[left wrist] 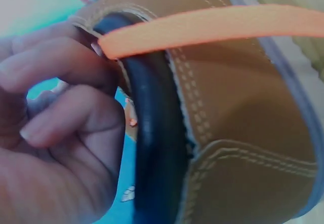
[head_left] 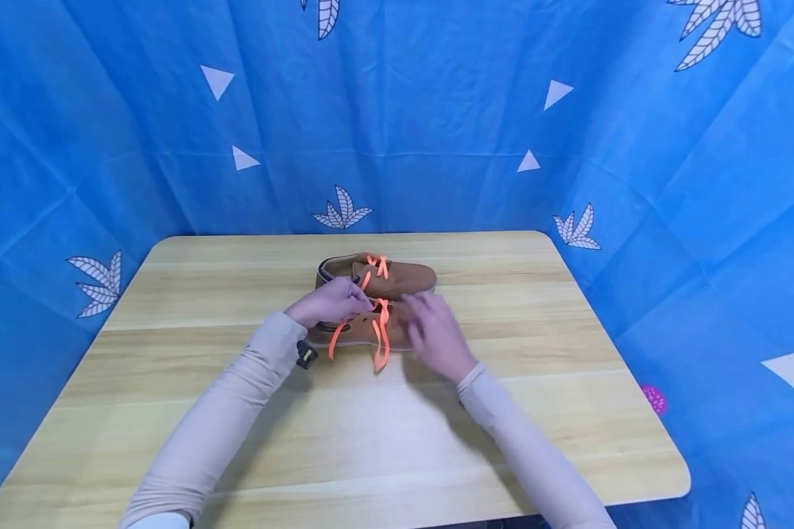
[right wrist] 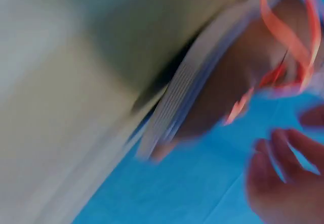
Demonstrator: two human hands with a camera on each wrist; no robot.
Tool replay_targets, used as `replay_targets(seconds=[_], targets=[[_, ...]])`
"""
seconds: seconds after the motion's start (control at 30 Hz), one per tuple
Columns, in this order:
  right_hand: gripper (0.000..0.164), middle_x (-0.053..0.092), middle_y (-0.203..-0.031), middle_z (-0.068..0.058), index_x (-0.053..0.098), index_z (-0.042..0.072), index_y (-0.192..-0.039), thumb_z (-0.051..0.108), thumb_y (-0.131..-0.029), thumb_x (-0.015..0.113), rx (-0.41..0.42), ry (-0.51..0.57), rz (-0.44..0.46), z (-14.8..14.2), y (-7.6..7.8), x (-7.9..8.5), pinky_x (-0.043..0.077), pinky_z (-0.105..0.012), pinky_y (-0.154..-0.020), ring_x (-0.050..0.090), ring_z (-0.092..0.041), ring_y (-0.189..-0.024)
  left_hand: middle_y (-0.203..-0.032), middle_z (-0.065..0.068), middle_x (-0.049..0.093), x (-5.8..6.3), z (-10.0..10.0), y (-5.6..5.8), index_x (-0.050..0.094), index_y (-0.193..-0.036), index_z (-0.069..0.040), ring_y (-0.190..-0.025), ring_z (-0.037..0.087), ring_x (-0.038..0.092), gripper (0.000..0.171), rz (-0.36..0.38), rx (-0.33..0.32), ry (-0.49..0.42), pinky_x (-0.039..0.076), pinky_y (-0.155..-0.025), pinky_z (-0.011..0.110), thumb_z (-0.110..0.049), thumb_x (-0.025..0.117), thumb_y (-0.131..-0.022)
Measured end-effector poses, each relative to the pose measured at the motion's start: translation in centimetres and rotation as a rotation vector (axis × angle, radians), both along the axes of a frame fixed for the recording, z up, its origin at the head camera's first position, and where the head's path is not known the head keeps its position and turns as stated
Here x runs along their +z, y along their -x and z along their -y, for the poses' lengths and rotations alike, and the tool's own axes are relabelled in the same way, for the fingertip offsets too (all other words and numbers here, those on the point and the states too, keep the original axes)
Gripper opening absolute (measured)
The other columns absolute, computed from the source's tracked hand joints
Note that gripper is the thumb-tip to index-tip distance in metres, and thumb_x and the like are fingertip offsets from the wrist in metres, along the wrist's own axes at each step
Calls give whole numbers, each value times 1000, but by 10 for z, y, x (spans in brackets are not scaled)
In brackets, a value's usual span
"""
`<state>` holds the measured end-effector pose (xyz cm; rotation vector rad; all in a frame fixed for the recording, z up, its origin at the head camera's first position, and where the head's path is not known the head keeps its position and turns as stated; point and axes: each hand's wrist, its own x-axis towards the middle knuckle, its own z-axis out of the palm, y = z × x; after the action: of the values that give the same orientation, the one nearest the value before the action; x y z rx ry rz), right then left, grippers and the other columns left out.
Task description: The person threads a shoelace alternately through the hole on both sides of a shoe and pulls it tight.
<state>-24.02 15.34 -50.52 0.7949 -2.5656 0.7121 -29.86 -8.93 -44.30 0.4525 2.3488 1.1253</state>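
Note:
A brown shoe with orange laces lies sideways on the table, its toe to the right. My left hand reaches over its opening, and its curled fingers meet an orange shoelace at the edge of the lacing flap. What lies between the fingertips is partly hidden. Loose lace ends hang down the shoe's near side. Over the toe is my right hand, blurred, with loosely bent fingers and nothing in its grasp. In the right wrist view its fingers are apart from the lace loops.
A second brown shoe with orange laces stands directly behind the first, pointing the same way. Both are on a light wooden table. Blue patterned cloth surrounds its back and sides.

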Motion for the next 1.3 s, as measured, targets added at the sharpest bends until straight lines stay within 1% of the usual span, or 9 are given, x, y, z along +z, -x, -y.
replay_targets(seconds=[0.13, 0.27, 0.47, 0.57, 0.7, 0.8, 0.9, 1.1, 1.3], targets=[[83, 37, -164, -20, 34, 0, -159, 21, -90, 76, 38, -86, 287, -26, 18, -1, 31, -58, -124, 37, -39, -151, -55, -8, 40, 8, -4, -4, 75, -108, -3, -44, 7, 36, 23, -78, -4, 65, 31, -47, 24, -17, 57, -104], [108, 26, -169, -22, 23, 0, -162, 39, -83, 86, 104, -140, 466, -36, 28, -6, 25, -54, -128, 28, -40, -156, -54, -8, 40, 11, -5, -4, 74, -107, -3, -44, 7, 36, 24, -98, -8, 61, 32, -47, 24, -17, 55, -106], [104, 36, -164, -24, 34, -2, -158, 39, -80, 89, 106, -122, 458, -35, 35, -13, 30, -49, -127, 37, -39, -153, -59, -5, 44, 18, 0, 1, 72, -107, 1, -52, 11, 40, 26, -177, 31, 31, 39, -56, 26, -17, 53, -106], [101, 40, -163, -22, 39, 0, -156, 37, -79, 91, 102, -119, 452, -36, 36, -12, 32, -48, -126, 39, -38, -152, -73, -2, 56, 26, 4, 4, 69, -115, 4, -63, 11, 48, 30, -211, 72, 16, 44, -65, 27, -18, 52, -106], [99, 42, -162, -20, 40, 2, -156, 36, -79, 91, 110, -115, 453, -35, 37, -10, 32, -48, -126, 40, -37, -152, -80, 2, 58, 41, 13, 7, 64, -123, 4, -66, 13, 50, 33, -245, 145, -23, 46, -66, 28, -21, 49, -108], [98, 41, -163, -20, 40, 3, -157, 35, -80, 90, 121, -112, 454, -35, 38, -10, 31, -48, -127, 40, -37, -152, -76, 3, 52, 51, 21, 9, 60, -122, 3, -62, 14, 46, 30, -271, 213, -81, 41, -59, 27, -20, 44, -110], [98, 42, -163, -19, 39, 4, -157, 34, -80, 90, 126, -115, 451, -36, 39, -11, 31, -47, -127, 40, -36, -152, -81, 3, 56, 60, 25, 12, 58, -119, 2, -66, 13, 49, 28, -324, 289, -142, 39, -57, 24, -20, 43, -111], [97, 42, -162, -20, 39, 3, -157, 34, -80, 90, 131, -124, 441, -36, 38, -10, 31, -48, -126, 40, -37, -151, -89, 1, 61, 79, 33, 14, 55, -122, 1, -78, 15, 59, 30, -399, 445, -264, 47, -66, 21, -24, 43, -112], [97, 41, -162, -21, 39, 2, -157, 33, -80, 90, 130, -125, 444, -36, 38, -11, 31, -48, -126, 40, -38, -151, -91, -2, 62, 92, 39, 12, 56, -121, -7, -80, 11, 59, 28, -432, 557, -308, 48, -67, 18, -31, 43, -111]])
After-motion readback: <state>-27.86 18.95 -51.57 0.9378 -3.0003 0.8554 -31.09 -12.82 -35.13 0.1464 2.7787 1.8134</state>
